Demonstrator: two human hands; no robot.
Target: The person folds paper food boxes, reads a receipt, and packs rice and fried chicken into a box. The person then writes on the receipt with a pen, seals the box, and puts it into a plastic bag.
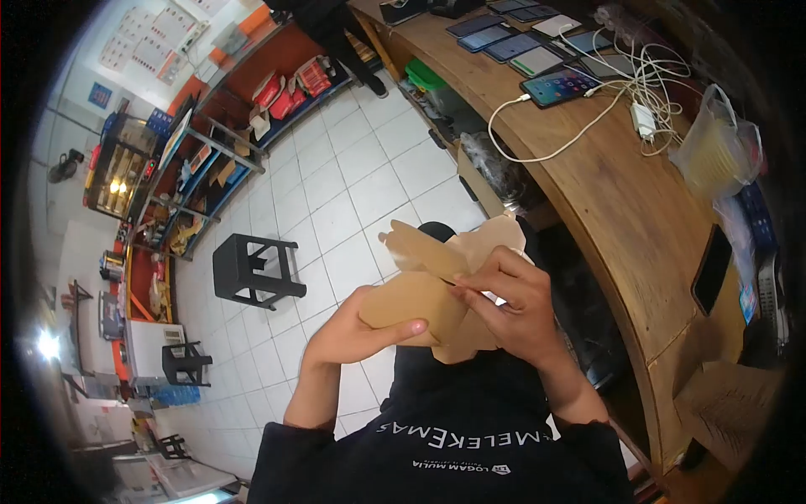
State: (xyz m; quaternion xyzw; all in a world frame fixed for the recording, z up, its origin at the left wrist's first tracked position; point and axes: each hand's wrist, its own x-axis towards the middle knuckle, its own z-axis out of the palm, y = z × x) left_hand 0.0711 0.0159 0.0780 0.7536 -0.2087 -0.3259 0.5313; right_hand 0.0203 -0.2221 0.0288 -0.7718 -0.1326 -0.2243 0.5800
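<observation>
A brown paper food box (411, 309), partly folded with its flaps spread, is held above my lap. My left hand (357, 332) grips its left side, the thumb lying flat across the outer panel. At the box's right side, my right hand (516, 307) pinches the edge of a flap between thumb and fingers. One flap (428, 252) sticks up toward the far side, and another (495, 239) spreads out behind my right hand. The inside of the box is mostly hidden.
To my right runs a curved wooden table (579, 193) with several phones (512, 46), tangled white cables (646, 80) and a dark phone (712, 269) near me. A black stool (256, 269) stands on the tiled floor to the left. Someone's dark-clothed leg (340, 46) shows at the back.
</observation>
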